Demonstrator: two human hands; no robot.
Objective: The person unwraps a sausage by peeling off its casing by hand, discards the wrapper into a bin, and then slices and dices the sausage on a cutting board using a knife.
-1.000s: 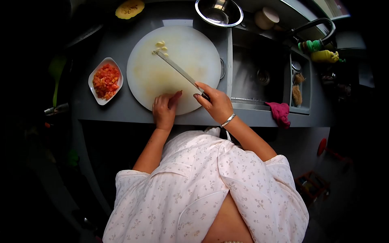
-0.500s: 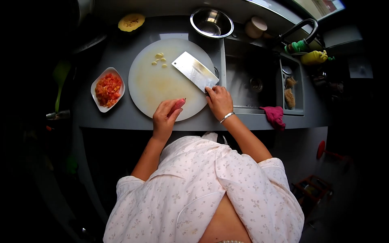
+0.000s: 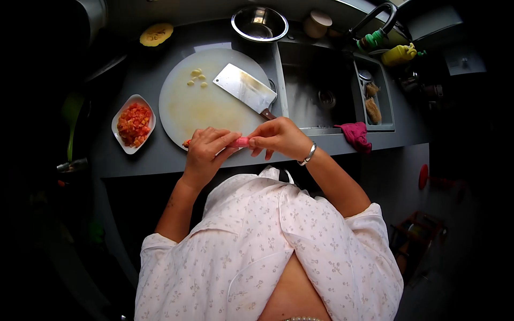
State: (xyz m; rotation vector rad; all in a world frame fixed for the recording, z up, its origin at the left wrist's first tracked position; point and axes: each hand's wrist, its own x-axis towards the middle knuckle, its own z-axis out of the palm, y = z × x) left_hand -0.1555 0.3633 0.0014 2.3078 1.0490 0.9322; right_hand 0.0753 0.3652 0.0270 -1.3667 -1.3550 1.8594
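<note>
Sausage (image 3: pixel 240 142), apparently, was held by near edge of cutting board (image 3: pixel 184 109): left hand (image 3: pixel 208 146) wrapped round it, right hand (image 3: pixel 279 139) pinching its end, likely for steadiness; cleaver (image 3: pixel 244 86) lay flat, presumably freeing 2 hands.

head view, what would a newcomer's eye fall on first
Likely the broad cleaver on the right side of the round board. Left of the board, chopped red food sits in a white dish. At the board's near edge, left hand and right hand hold a pink item.
</note>
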